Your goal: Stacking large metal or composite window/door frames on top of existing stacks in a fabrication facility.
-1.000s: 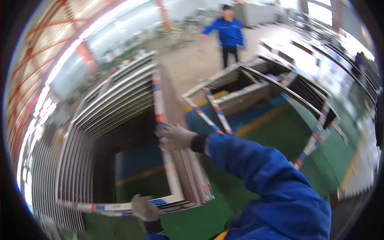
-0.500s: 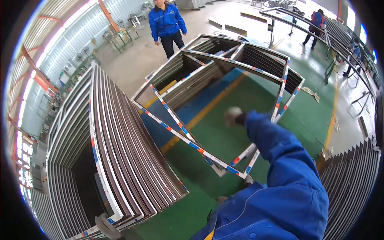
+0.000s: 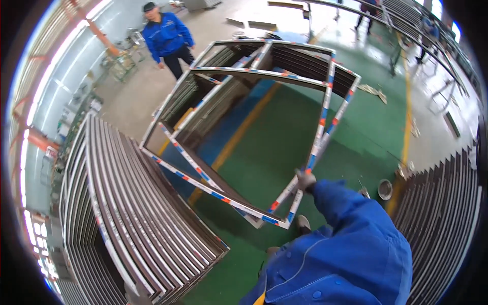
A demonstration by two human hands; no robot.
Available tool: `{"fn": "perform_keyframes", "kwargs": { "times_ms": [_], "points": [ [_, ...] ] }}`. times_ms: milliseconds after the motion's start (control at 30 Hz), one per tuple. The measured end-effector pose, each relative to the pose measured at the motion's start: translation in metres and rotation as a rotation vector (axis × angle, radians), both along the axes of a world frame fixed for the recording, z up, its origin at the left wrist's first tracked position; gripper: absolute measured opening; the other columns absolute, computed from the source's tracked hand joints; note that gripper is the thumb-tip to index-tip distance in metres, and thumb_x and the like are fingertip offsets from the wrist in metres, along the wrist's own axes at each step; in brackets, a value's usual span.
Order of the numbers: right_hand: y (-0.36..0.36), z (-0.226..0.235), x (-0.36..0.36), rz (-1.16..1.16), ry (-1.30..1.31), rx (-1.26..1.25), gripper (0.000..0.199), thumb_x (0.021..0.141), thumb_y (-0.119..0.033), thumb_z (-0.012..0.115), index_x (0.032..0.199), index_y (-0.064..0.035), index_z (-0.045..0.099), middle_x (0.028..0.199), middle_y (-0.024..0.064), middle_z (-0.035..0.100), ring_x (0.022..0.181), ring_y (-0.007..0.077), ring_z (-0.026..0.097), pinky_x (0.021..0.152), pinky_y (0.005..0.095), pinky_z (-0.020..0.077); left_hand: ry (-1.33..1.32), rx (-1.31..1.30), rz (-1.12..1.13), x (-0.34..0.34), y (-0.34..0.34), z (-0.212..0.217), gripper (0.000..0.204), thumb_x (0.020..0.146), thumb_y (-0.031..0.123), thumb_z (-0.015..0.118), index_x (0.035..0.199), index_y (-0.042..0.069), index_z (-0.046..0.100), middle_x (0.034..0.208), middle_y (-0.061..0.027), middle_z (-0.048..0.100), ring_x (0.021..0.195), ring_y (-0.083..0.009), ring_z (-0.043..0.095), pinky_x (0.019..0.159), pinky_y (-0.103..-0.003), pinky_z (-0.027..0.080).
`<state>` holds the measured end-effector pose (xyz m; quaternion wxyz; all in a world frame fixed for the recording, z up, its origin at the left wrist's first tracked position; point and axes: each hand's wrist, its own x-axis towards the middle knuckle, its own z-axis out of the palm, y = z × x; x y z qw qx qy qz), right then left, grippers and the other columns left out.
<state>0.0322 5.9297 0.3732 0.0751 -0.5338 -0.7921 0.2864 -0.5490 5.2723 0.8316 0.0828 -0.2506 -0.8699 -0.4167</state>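
Observation:
My right hand [image 3: 306, 180], in a grey glove, is closed around the right side bar of a rectangular window frame [image 3: 223, 199] with white, red and blue film on its edges. That frame lies askew over a second frame [image 3: 184, 152], and its near corner sits by my shoe. At the lower left, my gloved left hand [image 3: 136, 295] grips the near corner of the outermost frame in a leaning stack of brown and white frames [image 3: 147, 203]. The picture's lower edge cuts off part of that hand.
A person in a blue jacket [image 3: 168, 35] stands beyond the frames. More stacked profiles [image 3: 437, 208] rise at the right, near a round metal container [image 3: 385, 189]. Long rails on stands [image 3: 376, 20] run along the far right, with people beside them.
My right hand has come down from above the floor onto the frame's side bar. The view has shifted, so the frames and the standing person appear further left. My left hand stays at the stack's corner.

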Motion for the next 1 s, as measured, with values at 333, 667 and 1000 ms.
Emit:
{"fn": "perform_keyframes", "kwargs": {
  "times_ms": [333, 667, 1000],
  "points": [
    [0.100, 0.090, 0.049, -0.010, -0.152, 0.016, 0.049, 0.073, -0.038, 0.072, 0.114, -0.0103, 0.072, 0.104, 0.0199, 0.073, 0.099, 0.0377, 0.071, 0.087, 0.0481, 0.0579, 0.525, -0.783, 0.207, 0.050, 0.083, 0.035, 0.055, 0.102, 0.038, 0.059, 0.137, -0.005, 0.057, 0.126, -0.0266, 0.064, 0.110, -0.0355, 0.064, 0.097, -0.042, 0.053],
    [-0.073, 0.012, 0.050, 0.417, -0.335, -0.591, 0.038, 0.081, -0.034, 0.072, 0.113, -0.0140, 0.077, 0.093, 0.0089, 0.077, 0.085, 0.0228, 0.075, 0.080, 0.0390, 0.0590, 0.514, -0.697, 0.201, 0.010, 0.025, 0.011, 0.046, 0.101, 0.021, 0.060, 0.139, -0.004, 0.055, 0.118, -0.0300, 0.066, 0.109, -0.0464, 0.062, 0.093, -0.052, 0.047],
    [-0.085, 0.042, 0.053, 0.435, -0.312, -0.702, 0.039, 0.082, -0.040, 0.072, 0.109, -0.0128, 0.079, 0.097, 0.0102, 0.077, 0.091, 0.0240, 0.074, 0.083, 0.0385, 0.0582, 0.485, -0.681, 0.209, 0.026, 0.043, 0.019, 0.044, 0.100, 0.027, 0.055, 0.136, 0.000, 0.057, 0.124, -0.0289, 0.064, 0.117, -0.0526, 0.054, 0.104, -0.059, 0.040]
  ]
}}
